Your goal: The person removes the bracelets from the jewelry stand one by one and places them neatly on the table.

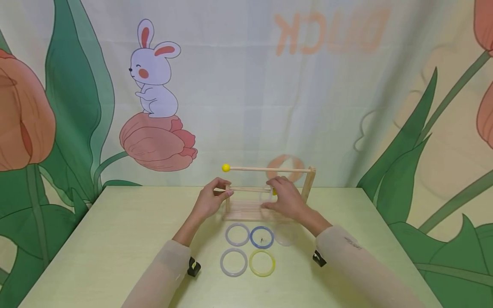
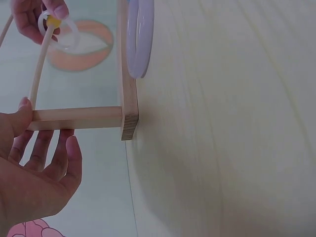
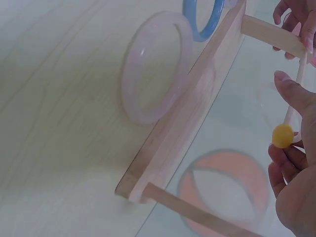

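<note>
A wooden stand [image 1: 250,217] at the back of the table has a short post at left, a tall post at right and two dowels with yellow ball ends. My left hand [image 1: 209,199] pinches the top of the short post [image 2: 79,117], thumb on one side and fingers on the other, beside the lower dowel [image 2: 40,74]. My right hand [image 1: 286,196] holds a whitish translucent ring [image 2: 73,43] by the yellow ball [image 3: 283,136] at that dowel's end. The ring overlaps the ball in the left wrist view; the palm partly hides it in the head view.
In front of the stand lie a lilac ring [image 1: 237,244], a blue ring [image 1: 262,247], a pale pink ring [image 3: 129,79], a greyish ring [image 1: 233,274] and a yellow ring [image 1: 262,274]. The upper dowel [image 1: 265,169] extends above both hands. A printed curtain [image 1: 239,85] hangs behind the table.
</note>
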Demonstrator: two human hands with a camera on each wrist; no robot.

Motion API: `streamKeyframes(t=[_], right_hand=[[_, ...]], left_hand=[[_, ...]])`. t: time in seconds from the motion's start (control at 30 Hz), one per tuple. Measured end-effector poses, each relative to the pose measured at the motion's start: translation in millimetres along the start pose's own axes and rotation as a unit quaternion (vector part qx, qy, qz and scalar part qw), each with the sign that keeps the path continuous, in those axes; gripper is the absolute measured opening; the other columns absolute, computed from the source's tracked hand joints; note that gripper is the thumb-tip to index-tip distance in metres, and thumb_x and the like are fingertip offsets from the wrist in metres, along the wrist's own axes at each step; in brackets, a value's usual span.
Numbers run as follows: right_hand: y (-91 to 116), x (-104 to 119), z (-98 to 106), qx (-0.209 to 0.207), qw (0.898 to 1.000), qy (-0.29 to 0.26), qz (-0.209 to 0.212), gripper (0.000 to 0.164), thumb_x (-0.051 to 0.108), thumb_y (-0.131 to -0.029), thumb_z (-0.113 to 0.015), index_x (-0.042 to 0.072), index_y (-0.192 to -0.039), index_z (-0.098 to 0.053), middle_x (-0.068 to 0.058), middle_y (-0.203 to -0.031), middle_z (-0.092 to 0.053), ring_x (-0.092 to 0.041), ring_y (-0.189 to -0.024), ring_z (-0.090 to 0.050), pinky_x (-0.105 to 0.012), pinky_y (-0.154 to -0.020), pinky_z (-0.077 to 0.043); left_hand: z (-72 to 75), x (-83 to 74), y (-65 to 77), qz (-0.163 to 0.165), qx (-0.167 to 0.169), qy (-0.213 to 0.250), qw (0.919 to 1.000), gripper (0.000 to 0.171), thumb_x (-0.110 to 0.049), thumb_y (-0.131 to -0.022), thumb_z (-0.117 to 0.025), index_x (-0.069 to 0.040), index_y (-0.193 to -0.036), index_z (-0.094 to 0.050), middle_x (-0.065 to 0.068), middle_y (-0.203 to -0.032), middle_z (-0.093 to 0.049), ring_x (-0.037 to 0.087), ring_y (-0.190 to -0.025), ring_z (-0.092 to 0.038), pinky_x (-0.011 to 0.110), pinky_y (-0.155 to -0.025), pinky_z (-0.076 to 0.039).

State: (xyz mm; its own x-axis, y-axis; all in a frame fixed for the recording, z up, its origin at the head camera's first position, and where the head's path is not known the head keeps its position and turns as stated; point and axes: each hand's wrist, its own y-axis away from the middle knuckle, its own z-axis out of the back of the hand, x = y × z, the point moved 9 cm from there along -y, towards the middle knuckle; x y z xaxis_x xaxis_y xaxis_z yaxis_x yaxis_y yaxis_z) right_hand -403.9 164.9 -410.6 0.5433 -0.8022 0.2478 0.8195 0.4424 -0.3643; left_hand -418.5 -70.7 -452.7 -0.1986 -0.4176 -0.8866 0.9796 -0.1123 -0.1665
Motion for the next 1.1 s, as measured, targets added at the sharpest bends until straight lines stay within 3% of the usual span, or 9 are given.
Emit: streamKeyframes(t=[0.47, 0.9, 1.1], right_hand=[[21, -11, 11, 0.008, 1.000, -0.016, -0.001, 0.067, 0.035, -0.078, -0.097, 0.001, -0.128, -0.067, -0.015, -0.133, -0.064, -0.034, -0.127, -0.055, -0.051, -0.107, -0.051], [42, -10, 20, 0.013, 1.000, -0.017, 0.001, 0.070, 0.038, -0.077, -0.097, 0.001, -0.129, -0.068, -0.013, -0.131, -0.065, -0.034, -0.126, -0.057, -0.052, -0.104, -0.052], [55, -11, 25, 0.025, 0.999, -0.028, 0.004, 0.070, 0.041, -0.076, -0.097, 0.000, -0.125, -0.069, -0.011, -0.123, -0.067, -0.031, -0.118, -0.060, -0.050, -0.100, -0.054]], left_hand=[[0.0, -0.6, -0.2, -0.003, 0.001, -0.001, 1.0000, 0.035, -0.026, -0.101, -0.076, -0.016, -0.133, -0.068, 0.010, -0.125, -0.067, 0.033, -0.119, -0.070, 0.049, -0.097, -0.059], [0.3, -0.6, -0.2, -0.005, 0.002, 0.002, 1.0000, 0.034, -0.026, -0.101, -0.076, -0.016, -0.132, -0.068, 0.010, -0.124, -0.067, 0.034, -0.118, -0.070, 0.049, -0.096, -0.060], [0.6, -0.6, -0.9, -0.004, 0.003, 0.000, 1.0000, 0.035, -0.026, -0.101, -0.076, -0.016, -0.133, -0.068, 0.010, -0.124, -0.067, 0.033, -0.119, -0.070, 0.048, -0.096, -0.060]])
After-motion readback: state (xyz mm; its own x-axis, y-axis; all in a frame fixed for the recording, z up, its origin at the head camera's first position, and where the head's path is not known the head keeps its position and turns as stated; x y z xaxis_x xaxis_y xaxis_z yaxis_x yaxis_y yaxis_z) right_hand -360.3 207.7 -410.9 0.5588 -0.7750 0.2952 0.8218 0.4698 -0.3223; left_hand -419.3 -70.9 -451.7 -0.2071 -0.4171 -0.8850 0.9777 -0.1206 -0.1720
